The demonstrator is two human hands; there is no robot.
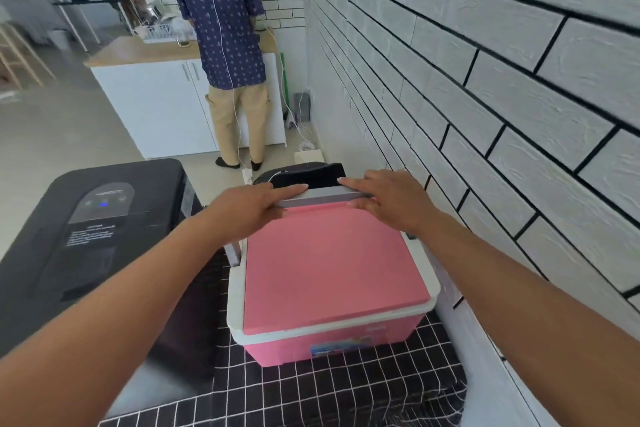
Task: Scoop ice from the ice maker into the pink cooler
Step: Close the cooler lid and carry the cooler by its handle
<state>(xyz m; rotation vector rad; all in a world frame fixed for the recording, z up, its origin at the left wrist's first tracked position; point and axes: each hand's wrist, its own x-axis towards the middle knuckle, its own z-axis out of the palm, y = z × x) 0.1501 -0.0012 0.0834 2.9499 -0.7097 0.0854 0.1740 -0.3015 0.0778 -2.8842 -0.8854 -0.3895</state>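
The pink cooler [325, 345] stands on a black checked cloth with its pink lid [329, 263] down. Its grey handle [322, 198] lies across the lid's far edge. My left hand [254, 208] holds the handle's left end, fingers laid over the top and thumb tucked beneath. My right hand [389, 199] holds the right end, index finger stretched along the top. The black ice maker [97, 236] sits to the left of the cooler, lid closed, a blue light lit on its panel. No scoop or ice shows.
A white brick wall [485, 97] runs close along the right of the cooler. A black object [301, 173] lies just behind the cooler. A person [225, 45] stands with their back turned at a white cabinet [156, 104] farther back. White cables trail on the floor.
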